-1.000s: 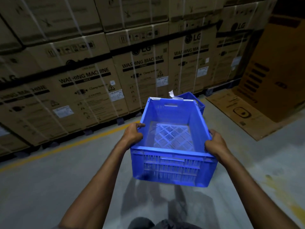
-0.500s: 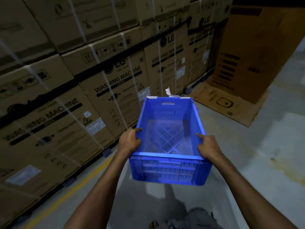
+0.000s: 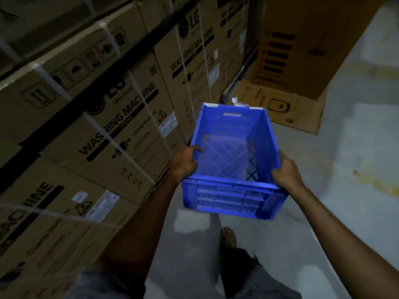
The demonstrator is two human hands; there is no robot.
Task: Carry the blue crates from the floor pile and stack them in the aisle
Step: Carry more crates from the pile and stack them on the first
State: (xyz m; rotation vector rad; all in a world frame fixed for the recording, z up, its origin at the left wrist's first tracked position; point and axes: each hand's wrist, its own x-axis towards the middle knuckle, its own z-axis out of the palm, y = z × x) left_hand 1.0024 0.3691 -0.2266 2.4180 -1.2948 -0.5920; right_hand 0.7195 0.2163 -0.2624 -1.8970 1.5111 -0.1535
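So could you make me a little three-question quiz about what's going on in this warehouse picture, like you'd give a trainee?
1. True or false: the blue plastic crate has something inside it.
2. Which hands hold the crate? A) left hand only B) right hand only C) both
3. Fill in: the brown cardboard cartons stacked on the person's left are printed with "WASHING ____".

Key
1. False: its lattice bottom shows bare.
2. C: one hand grips each long side, near the end closest to the person.
3. MACHINE
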